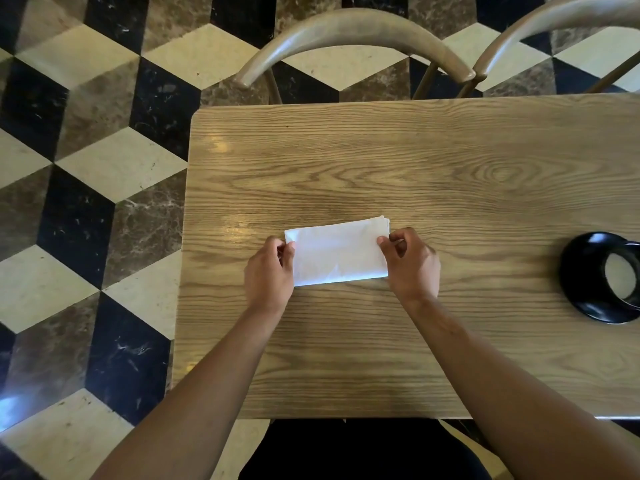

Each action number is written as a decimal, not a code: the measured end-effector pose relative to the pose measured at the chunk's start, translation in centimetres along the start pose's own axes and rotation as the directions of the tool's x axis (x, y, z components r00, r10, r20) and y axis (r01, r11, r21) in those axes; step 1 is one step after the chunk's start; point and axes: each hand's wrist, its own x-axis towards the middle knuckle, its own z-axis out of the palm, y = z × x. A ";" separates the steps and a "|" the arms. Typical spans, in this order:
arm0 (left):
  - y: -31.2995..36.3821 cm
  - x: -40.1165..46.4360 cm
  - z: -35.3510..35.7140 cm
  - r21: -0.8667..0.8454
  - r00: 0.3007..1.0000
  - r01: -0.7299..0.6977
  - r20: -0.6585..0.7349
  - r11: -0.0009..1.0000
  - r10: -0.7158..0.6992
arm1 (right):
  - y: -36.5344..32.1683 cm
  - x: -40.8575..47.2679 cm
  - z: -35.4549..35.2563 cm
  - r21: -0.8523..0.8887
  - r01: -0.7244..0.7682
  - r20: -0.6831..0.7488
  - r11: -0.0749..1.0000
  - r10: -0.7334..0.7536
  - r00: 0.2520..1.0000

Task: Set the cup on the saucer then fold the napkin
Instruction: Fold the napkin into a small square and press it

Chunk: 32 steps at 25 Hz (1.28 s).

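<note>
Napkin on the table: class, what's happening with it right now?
A person holds the white napkin, already folded into a rectangle, flat on the wooden table. The left hand pinches its left end and the right hand its right end. The black cup on its saucer sits apart, at the right edge of view.

Bare forearms, apparently dark trousers (346, 448)

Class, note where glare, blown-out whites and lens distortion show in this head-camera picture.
Head view: soft glare patches on the table near its far left corner; the napkin is overexposed, hiding creases; wide-angle bending curves the table edges; a bright bluish flare marks the floor at lower left.
</note>
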 end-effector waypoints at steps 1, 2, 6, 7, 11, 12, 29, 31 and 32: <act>-0.1 0.0 0.0 0.014 1.000 0.002 0.002 1.000 -0.002 | 0.0 0.1 0.1 -0.012 -0.002 0.010 1.000 0.003 1.000; -0.2 0.0 0.0 0.026 1.000 0.005 0.002 1.000 -0.005 | -0.1 0.2 0.1 -0.024 -0.007 0.017 1.000 0.007 1.000; 0.7 -0.4 0.2 0.049 0.997 0.078 -0.016 0.996 -0.077 | -0.1 0.2 0.3 -0.107 -0.019 -0.025 0.994 0.016 1.000; 1.1 -0.8 0.2 0.048 0.995 0.095 -0.049 0.994 -0.093 | 0.0 0.2 0.2 -0.117 -0.011 -0.048 0.993 0.005 0.999; 1.7 -2.9 0.9 0.212 0.951 -0.216 -0.177 0.953 0.255 | 0.9 0.1 -0.7 -0.161 0.273 -0.014 0.948 -0.279 0.960; 2.1 -3.4 1.4 0.246 0.922 -0.333 -0.116 0.910 0.369 | 1.5 0.2 -0.9 -0.217 0.385 0.048 0.897 -0.384 0.922; 4.9 -2.9 7.8 0.381 0.708 -0.700 0.475 0.603 0.522 | 5.7 3.6 0.7 -0.504 0.637 0.314 0.584 -0.563 0.764; 3.1 -2.2 6.7 0.393 0.739 -0.671 0.423 0.629 0.524 | 5.7 3.6 0.6 -0.499 0.632 0.314 0.593 -0.556 0.770; 1.9 -1.9 5.9 0.404 0.753 -0.657 0.400 0.636 0.523 | 5.6 3.5 0.6 -0.493 0.631 0.323 0.598 -0.548 0.772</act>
